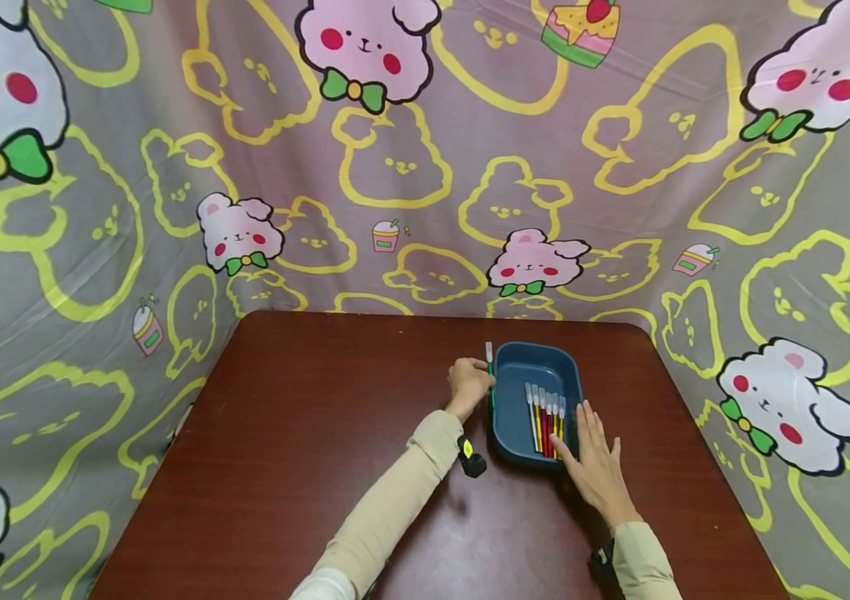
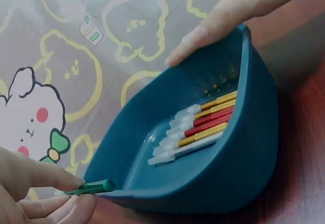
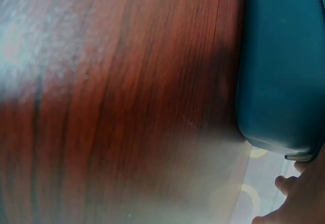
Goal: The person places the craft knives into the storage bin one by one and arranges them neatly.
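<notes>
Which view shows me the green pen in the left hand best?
The head view: the green pen shows nearly whole, gripped by the left hand at the blue tray's left rim. The left wrist view shows only its green end between fingertips at the rim. The right wrist view shows none of it.

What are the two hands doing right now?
Left hand: pinching a green pen beside the blue tray.
Right hand: open, fingers straight, resting on the tray's rim.

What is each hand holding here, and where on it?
The left hand pinches a green pen along its barrel. The right hand holds nothing, resting flat against the blue tray.
</notes>
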`<action>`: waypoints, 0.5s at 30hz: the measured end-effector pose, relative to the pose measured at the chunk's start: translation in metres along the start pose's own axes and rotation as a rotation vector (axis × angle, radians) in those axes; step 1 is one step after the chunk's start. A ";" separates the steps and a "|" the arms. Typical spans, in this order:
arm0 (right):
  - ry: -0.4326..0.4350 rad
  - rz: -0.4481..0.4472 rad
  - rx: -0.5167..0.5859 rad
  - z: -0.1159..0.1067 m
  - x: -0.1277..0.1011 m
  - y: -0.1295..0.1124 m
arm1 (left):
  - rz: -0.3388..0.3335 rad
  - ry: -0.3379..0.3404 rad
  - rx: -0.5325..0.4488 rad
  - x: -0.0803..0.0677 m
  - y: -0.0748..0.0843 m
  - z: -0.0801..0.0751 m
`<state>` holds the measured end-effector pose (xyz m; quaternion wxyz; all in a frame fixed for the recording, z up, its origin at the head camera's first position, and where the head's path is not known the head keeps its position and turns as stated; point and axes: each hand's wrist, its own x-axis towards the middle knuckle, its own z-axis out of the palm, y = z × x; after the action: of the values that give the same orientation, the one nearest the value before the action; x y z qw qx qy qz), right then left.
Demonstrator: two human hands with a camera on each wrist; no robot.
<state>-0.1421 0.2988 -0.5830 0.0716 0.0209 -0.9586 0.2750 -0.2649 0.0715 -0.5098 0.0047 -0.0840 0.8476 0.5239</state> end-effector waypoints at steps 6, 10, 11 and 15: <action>0.016 -0.010 0.010 0.002 -0.001 0.000 | 0.021 -0.026 -0.058 0.002 -0.007 0.012; 0.023 -0.017 0.011 0.001 -0.001 0.000 | 0.026 -0.041 -0.073 -0.002 -0.005 0.014; 0.024 -0.017 0.011 0.001 -0.001 -0.001 | 0.028 -0.041 -0.066 -0.003 -0.004 0.015; 0.008 -0.008 0.006 -0.001 -0.001 -0.002 | 0.013 -0.072 -0.039 -0.013 0.010 0.010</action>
<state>-0.1409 0.2976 -0.5807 0.0765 0.0240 -0.9574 0.2775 -0.2538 0.0864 -0.5046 0.0300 -0.0599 0.8371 0.5429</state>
